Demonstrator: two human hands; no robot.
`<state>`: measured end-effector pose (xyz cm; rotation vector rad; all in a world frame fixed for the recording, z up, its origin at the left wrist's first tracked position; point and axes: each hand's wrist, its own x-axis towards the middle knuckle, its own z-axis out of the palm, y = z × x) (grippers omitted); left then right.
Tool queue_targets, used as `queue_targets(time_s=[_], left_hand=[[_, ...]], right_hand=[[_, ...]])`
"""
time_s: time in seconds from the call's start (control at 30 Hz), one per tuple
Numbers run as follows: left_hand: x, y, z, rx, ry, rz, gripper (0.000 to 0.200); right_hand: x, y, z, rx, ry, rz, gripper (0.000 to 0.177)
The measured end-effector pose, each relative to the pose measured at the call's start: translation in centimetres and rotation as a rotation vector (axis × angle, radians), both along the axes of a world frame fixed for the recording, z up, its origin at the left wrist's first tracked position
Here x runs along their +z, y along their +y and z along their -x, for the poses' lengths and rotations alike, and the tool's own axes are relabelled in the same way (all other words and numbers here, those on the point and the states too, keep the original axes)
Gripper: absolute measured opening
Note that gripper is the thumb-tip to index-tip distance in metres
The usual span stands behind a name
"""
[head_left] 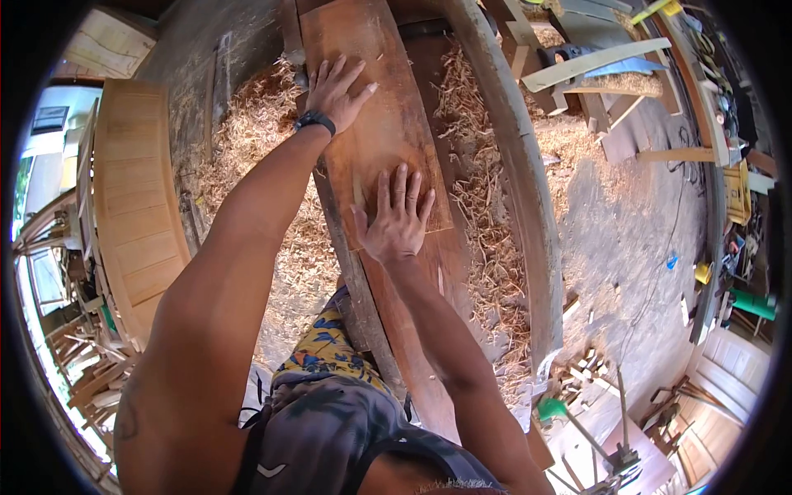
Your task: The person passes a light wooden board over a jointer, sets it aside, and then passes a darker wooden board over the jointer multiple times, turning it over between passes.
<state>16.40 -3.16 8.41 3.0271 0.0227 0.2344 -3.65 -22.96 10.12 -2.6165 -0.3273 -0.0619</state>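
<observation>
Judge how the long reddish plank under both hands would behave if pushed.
Likely stiff and heavy: the plank is long and thick. Flat, so it should slide, not roll; the left hand and right hand lie open on its smooth face. Shavings alongside may ease slipping.

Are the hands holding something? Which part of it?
Nothing is held. The left hand and right hand lie flat, fingers spread, on the top face of the wooden plank, the left one near its edge.

Plank (388, 124) far end (top) off-frame
</observation>
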Motion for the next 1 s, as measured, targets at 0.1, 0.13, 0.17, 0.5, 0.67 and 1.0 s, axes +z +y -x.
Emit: queue_targets(time_s=[0.1,0.13,0.17,0.5,0.67,1.0], left_hand=[[-0.1,0.2,-0.6,0.014,0.009,-0.01,0.071],[0.0,0.2,-0.9,0.022,0.037,-0.016,0.072],[0.0,0.4,-1.1,0.029,0.066,-0.022,0.072],[-0.4,1.2,-3.3,0.033,0.024,0.005,0.07],[-0.2,1.6,-4.6,0.028,0.081,-0.008,0.072],[-0.7,2.2,-7.0,0.029,0.012,0.012,0.07]], right_hand=[[-0.2,0.3,-0.5,-0.003,-0.011,0.013,0.077],[-0.1,0.5,-0.8,-0.011,-0.002,0.019,0.078],[-0.1,0.7,-1.0,0.003,-0.009,0.024,0.078],[-0.1,1.9,-3.3,-0.001,0.014,0.095,0.081],[-0.2,2.4,-4.4,0.0,-0.005,0.12,0.081],[-0.7,3.3,-7.0,-0.018,-0.066,0.148,0.081]])
